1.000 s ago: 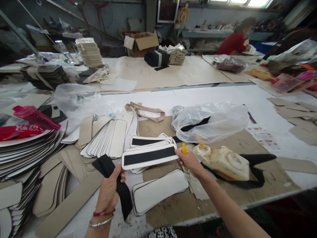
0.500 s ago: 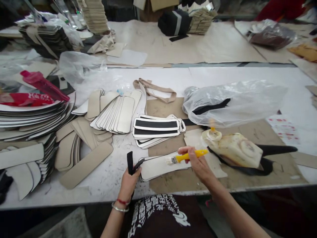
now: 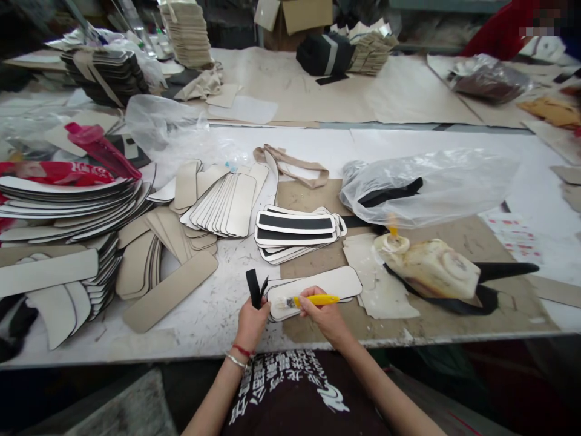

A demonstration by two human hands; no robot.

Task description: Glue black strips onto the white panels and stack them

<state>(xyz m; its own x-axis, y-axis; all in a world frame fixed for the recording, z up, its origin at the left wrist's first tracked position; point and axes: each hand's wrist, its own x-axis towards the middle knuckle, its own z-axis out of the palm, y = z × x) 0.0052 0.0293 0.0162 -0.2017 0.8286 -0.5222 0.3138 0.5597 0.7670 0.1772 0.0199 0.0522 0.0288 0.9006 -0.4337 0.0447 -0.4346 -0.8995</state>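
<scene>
My right hand (image 3: 320, 312) is closed round the yellow handle of a paintbrush (image 3: 316, 300). The bristles rest on the left part of a white strip-shaped panel with rounded corners (image 3: 329, 284), which lies over similar pieces. At that panel's left end, my left hand (image 3: 252, 319) is closed on a black strap (image 3: 254, 288), whose end sticks up above the fingers. Just beyond lies a small pile of white panels with black strips (image 3: 297, 223) along their middles. A stained, cream-coloured plastic container (image 3: 436, 268) lies on its side at the right, with a second yellow brush handle (image 3: 393, 226) at its mouth.
Fanned beige panels (image 3: 227, 203) and larger stacked pieces (image 3: 68, 212) cover the left of the table. A clear plastic bag (image 3: 436, 184) with black material inside lies behind the container. Farther back are a black bundle (image 3: 324, 53) and a cardboard box (image 3: 307, 15).
My right hand has drawn the brush leftward along the white panel, toward my left hand. The left hand still grips the black strap. The whole view has shifted slightly.
</scene>
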